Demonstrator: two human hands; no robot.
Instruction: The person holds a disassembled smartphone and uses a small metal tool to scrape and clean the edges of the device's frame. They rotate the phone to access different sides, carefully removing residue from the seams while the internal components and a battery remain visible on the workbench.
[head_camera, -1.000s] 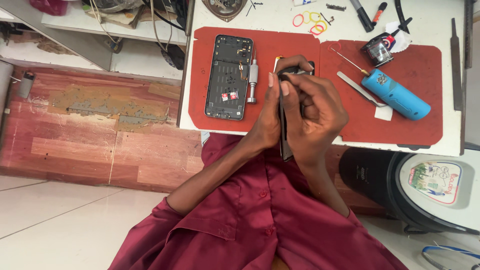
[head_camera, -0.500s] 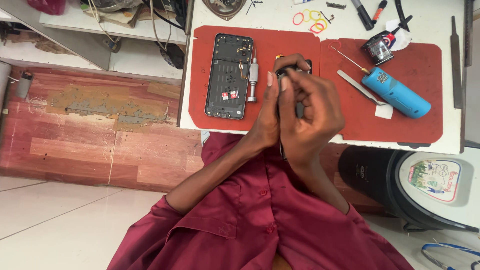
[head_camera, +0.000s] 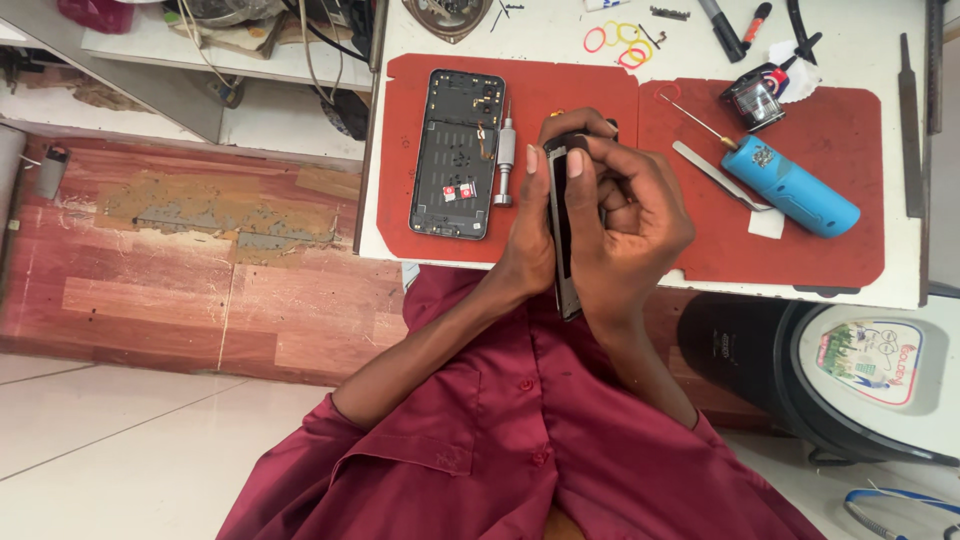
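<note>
Phone (head_camera: 563, 230), a dark slab held edge-up, sits clamped between both hands above the near edge of the desk (head_camera: 395, 150). Left hand (head_camera: 530, 235) and right hand (head_camera: 625, 215) are curled shut around it, barely shifted since a second ago. Beyond lies an opened phone back (head_camera: 457, 152) on a red mat (head_camera: 560, 85), a blue cylinder (head_camera: 790, 186) to the right.

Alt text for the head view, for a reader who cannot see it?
Both hands, left hand and right hand, grip a dark phone held edge-up over a red work mat. An opened phone back, a small screwdriver and a blue cylinder lie on the mat.
</note>
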